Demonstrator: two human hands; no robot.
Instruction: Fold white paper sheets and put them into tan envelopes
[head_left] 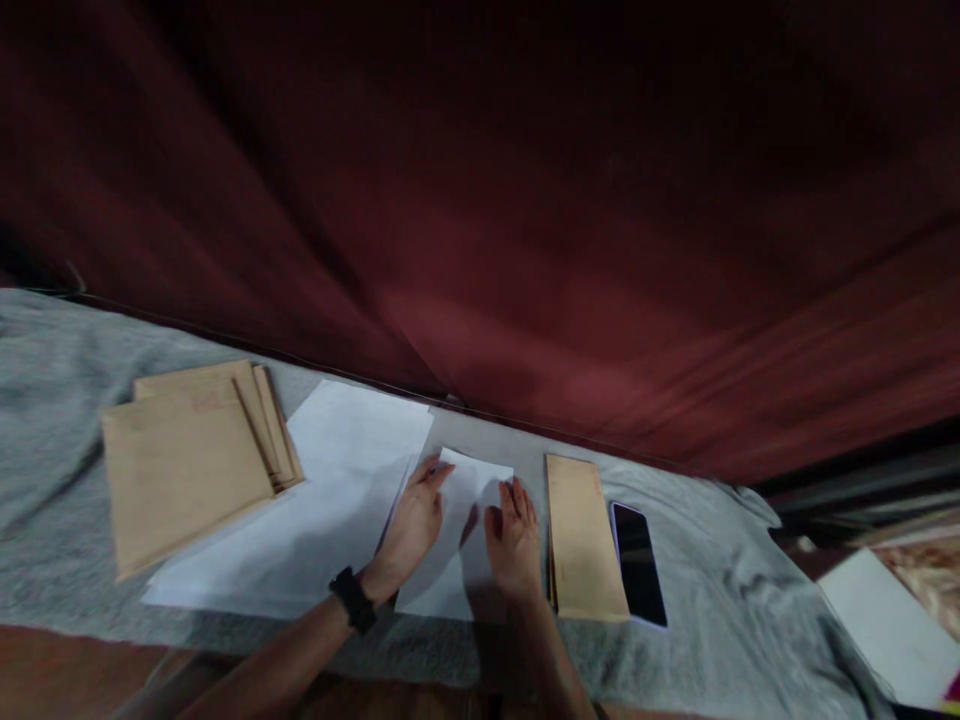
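Note:
A white sheet of paper (431,595) with faint lengthwise crease lines lies in front of me. At its upper left edge my left hand (411,522), with a black watch (352,600) on the wrist, has its fingers closed on the paper. My right hand (516,548) rests on the right side of the same sheet, fingers stretched out and thumb apart. Left of the hands lie larger white sheets (341,470). To the right is a narrow brown envelope (585,535) on top of at least one more.
Several wide brown envelopes (187,460) overlap the white sheets at the left. A phone (639,565) lies beside the narrow envelope. Grey cloth (720,580) covers the surface, and a dark red curtain (480,250) hangs along the far edge. A white panel (892,625) is at far right.

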